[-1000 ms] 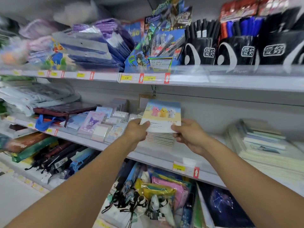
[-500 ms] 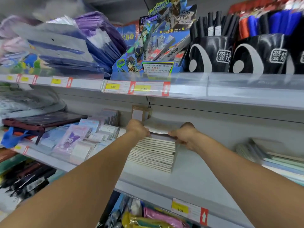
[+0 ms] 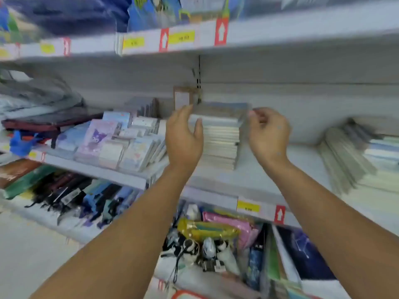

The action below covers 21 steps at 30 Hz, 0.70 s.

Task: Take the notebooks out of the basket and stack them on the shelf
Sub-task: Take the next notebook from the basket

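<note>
A stack of thin notebooks (image 3: 220,137) lies on the white middle shelf (image 3: 248,182), its top cover pale blue. My left hand (image 3: 183,137) hovers at the stack's left side, fingers spread, thumb near the spines, holding nothing. At the stack's right side is my right hand (image 3: 267,132), fingers loosely curled and apart, also free of the notebooks. The view is motion-blurred. No basket is in view.
Small cartoon notepads (image 3: 112,139) crowd the shelf left of the stack. Another pile of notebooks (image 3: 354,156) lies at the right. The shelf above (image 3: 216,37) overhangs with price tags. Below hang umbrellas (image 3: 71,197) and pencil cases (image 3: 222,229).
One second ago both hands held a notebook with a cartoon cover above the stack. They laid it on top and have now let go, pulling slightly back to either side.
</note>
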Available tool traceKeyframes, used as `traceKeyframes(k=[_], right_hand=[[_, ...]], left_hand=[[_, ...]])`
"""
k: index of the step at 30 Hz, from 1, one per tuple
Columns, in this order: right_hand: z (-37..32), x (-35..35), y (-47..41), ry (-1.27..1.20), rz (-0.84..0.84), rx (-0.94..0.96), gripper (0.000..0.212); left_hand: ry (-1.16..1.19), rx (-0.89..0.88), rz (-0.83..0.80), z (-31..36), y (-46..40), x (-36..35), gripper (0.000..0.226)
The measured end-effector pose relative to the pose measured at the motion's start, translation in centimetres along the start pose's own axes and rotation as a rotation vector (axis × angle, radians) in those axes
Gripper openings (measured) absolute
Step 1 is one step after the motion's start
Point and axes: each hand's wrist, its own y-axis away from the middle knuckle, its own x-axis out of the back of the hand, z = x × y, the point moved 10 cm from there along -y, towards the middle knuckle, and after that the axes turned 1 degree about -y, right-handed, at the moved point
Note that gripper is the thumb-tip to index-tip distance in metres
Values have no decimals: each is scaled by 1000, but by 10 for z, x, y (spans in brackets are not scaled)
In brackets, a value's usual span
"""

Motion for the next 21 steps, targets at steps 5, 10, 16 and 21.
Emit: traceKeyframes(k=[5,10,16,21], right_hand=[[75,13,254,27,-488,-120,37],[274,51,514,548,-1144,-761,73],[275,78,530,569,-1170,-782,70],[285,71,535,644,-1240,-779,38]], left_hand=[[230,359,-86,-60,227,43,6],[-95,957,-433,-143,466,90,9],[-117,1478,-998,-148,599,91,66],[-15,1490,-1047,-138,605,78,40]])
